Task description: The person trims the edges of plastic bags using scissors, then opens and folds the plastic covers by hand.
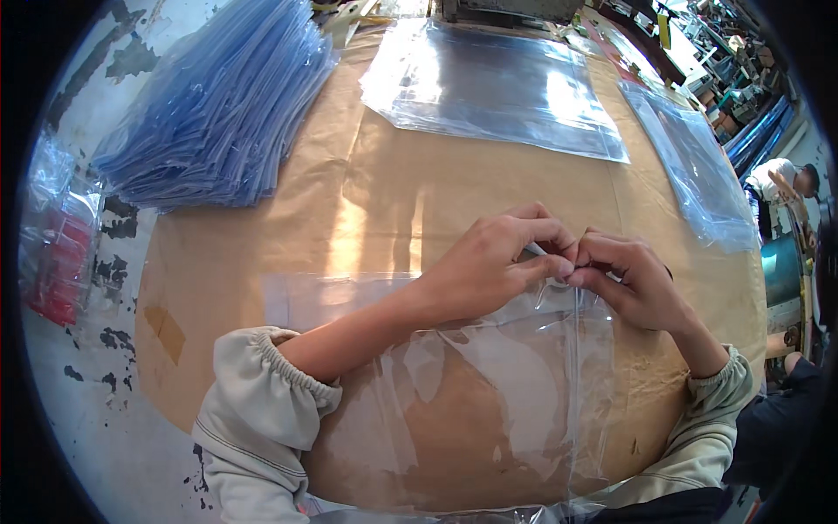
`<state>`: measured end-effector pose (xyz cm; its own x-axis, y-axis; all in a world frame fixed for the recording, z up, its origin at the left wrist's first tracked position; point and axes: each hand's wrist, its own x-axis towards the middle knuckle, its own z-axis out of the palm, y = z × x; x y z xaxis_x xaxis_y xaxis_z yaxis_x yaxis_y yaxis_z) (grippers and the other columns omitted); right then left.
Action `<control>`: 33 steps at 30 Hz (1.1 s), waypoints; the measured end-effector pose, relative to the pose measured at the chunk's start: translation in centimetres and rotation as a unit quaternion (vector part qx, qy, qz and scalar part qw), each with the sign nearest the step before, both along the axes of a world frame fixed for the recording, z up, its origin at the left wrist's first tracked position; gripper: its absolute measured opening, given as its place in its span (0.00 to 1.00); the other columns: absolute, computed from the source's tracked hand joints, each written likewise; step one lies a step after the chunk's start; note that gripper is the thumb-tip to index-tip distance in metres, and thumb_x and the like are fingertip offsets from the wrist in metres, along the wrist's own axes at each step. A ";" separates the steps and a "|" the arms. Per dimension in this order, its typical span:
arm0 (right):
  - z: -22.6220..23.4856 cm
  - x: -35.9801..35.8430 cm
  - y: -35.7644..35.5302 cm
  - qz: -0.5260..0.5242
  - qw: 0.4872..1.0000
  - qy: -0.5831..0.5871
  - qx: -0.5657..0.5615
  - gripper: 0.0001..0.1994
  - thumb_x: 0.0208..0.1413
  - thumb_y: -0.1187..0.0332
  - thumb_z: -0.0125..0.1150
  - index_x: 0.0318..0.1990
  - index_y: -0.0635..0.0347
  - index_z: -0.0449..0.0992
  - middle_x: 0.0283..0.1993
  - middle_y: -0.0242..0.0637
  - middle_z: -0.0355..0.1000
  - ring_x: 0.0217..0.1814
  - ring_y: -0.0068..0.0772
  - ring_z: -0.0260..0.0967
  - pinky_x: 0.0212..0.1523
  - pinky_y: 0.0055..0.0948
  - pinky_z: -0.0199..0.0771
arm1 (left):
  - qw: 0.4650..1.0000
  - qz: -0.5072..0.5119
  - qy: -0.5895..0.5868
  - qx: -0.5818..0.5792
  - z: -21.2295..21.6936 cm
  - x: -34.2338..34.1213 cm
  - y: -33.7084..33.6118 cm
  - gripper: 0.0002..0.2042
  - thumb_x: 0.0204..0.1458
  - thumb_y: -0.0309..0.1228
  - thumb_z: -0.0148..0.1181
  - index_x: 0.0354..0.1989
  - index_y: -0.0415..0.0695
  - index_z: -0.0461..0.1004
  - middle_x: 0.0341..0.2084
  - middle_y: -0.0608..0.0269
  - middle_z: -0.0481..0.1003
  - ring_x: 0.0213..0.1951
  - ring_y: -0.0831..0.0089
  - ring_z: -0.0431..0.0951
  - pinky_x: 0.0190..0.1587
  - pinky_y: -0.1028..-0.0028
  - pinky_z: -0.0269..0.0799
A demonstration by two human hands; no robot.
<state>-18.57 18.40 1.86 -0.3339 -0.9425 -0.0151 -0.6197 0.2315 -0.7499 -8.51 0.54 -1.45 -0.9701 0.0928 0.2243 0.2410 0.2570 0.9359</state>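
Note:
A clear plastic bag (463, 367) lies flat on the brown-covered table in front of me, its near end reaching the lower edge of the view. A narrow seam or strip (573, 393) runs down its right side. At the upper end of this strip, my left hand (493, 258) pinches the plastic between thumb and fingers. Closed in a pinch right beside it, fingertips touching, is my right hand (635, 281). A small pale edge shows between the left fingers. The fingers hide exactly what is held at the pinch point.
A tall fanned stack of bluish clear plastic bags (218, 113) stands at the far left. Flat clear plastic sheets (497, 92) lie at the far side, with another clear pile (690, 166) at the right. Red packs (65, 262) sit far left. Another person (781, 183) is at the right.

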 end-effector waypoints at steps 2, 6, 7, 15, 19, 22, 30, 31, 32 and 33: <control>-0.5 -0.5 0.0 0.019 1.000 -0.006 -0.017 0.05 0.51 0.71 0.56 0.30 0.63 0.71 0.25 0.37 0.66 0.27 0.30 0.63 0.28 0.27 0.60 | 0.998 -0.019 -0.001 -0.056 0.8 0.1 -0.5 0.07 0.50 0.28 0.55 0.34 0.38 0.71 0.31 0.65 0.67 0.37 0.78 0.69 0.37 0.78 0.66; -0.8 -0.9 0.1 0.037 0.998 -0.043 -0.024 0.04 0.52 0.72 0.55 0.29 0.63 0.71 0.25 0.37 0.66 0.26 0.30 0.63 0.29 0.26 0.60 | 0.990 -0.034 -0.070 -0.116 2.7 2.5 -3.0 0.06 0.49 0.29 0.55 0.32 0.40 0.72 0.32 0.63 0.68 0.38 0.73 0.71 0.38 0.74 0.67; -1.0 -1.0 0.0 0.034 0.998 -0.046 -0.025 0.04 0.52 0.72 0.55 0.29 0.63 0.71 0.25 0.37 0.66 0.26 0.30 0.63 0.29 0.26 0.60 | 0.986 -0.019 -0.116 -0.122 2.8 3.6 -4.1 0.05 0.48 0.28 0.56 0.32 0.41 0.72 0.32 0.63 0.69 0.39 0.71 0.71 0.38 0.73 0.67; -1.0 -2.9 0.8 0.053 0.980 -0.191 0.012 0.05 0.54 0.73 0.54 0.31 0.67 0.71 0.30 0.31 0.67 0.32 0.17 0.61 0.35 0.20 0.62 | 0.816 0.252 0.029 -0.520 2.9 15.7 -13.5 0.06 0.40 0.21 0.57 0.28 0.40 0.68 0.33 0.59 0.69 0.45 0.59 0.69 0.45 0.68 0.65; -1.0 -2.8 0.1 0.084 0.978 -0.190 0.008 0.04 0.54 0.74 0.54 0.32 0.66 0.71 0.30 0.31 0.66 0.34 0.16 0.61 0.36 0.18 0.61 | 0.747 0.407 -0.025 -0.524 3.2 23.7 -16.2 0.06 0.41 0.19 0.56 0.28 0.39 0.67 0.29 0.57 0.67 0.38 0.58 0.70 0.40 0.66 0.65; -0.7 -2.4 0.3 0.061 0.976 -0.208 0.021 0.05 0.54 0.73 0.55 0.33 0.66 0.71 0.31 0.30 0.67 0.34 0.15 0.61 0.35 0.18 0.61 | 0.654 0.439 -0.129 -0.602 4.3 26.0 -16.6 0.06 0.42 0.21 0.56 0.29 0.39 0.68 0.27 0.55 0.67 0.34 0.58 0.69 0.37 0.65 0.64; -2.0 0.8 -0.8 -0.099 0.993 -0.069 -0.012 0.07 0.54 0.69 0.54 0.29 0.64 0.70 0.18 0.24 0.61 0.21 0.10 0.54 0.21 0.16 0.54 | 0.735 0.296 -0.154 -0.591 6.6 18.7 -9.9 0.19 0.46 0.31 0.57 0.48 0.44 0.66 0.37 0.53 0.68 0.41 0.57 0.69 0.42 0.61 0.64; -2.3 1.3 -0.8 -0.097 0.993 -0.065 -0.012 0.07 0.54 0.69 0.54 0.29 0.64 0.70 0.18 0.24 0.61 0.21 0.10 0.54 0.21 0.16 0.54 | 0.801 0.228 -0.171 -0.527 6.5 17.0 -7.8 0.24 0.46 0.35 0.58 0.53 0.45 0.62 0.42 0.51 0.66 0.46 0.55 0.68 0.45 0.60 0.64; -2.4 2.0 -1.0 -0.123 0.990 -0.063 -0.043 0.08 0.54 0.69 0.53 0.28 0.64 0.70 0.17 0.24 0.60 0.20 0.11 0.53 0.20 0.17 0.53 | 0.821 0.208 -0.147 -0.512 5.5 16.6 -5.5 0.30 0.45 0.40 0.57 0.57 0.47 0.57 0.49 0.47 0.60 0.52 0.52 0.62 0.49 0.58 0.62; -2.6 2.3 -1.0 -0.157 0.984 -0.056 -0.070 0.08 0.54 0.69 0.53 0.27 0.64 0.69 0.16 0.24 0.59 0.18 0.11 0.51 0.19 0.18 0.52 | 0.844 0.183 -0.115 -0.491 4.0 16.1 -3.6 0.36 0.45 0.46 0.57 0.61 0.48 0.51 0.56 0.44 0.54 0.58 0.49 0.55 0.53 0.56 0.60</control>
<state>-16.25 17.43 -0.79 -0.6117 -0.7893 0.0537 -0.4464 0.2883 -0.8471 7.58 -3.09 2.57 -0.9816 -0.1905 0.0151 -0.1815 0.9538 0.2393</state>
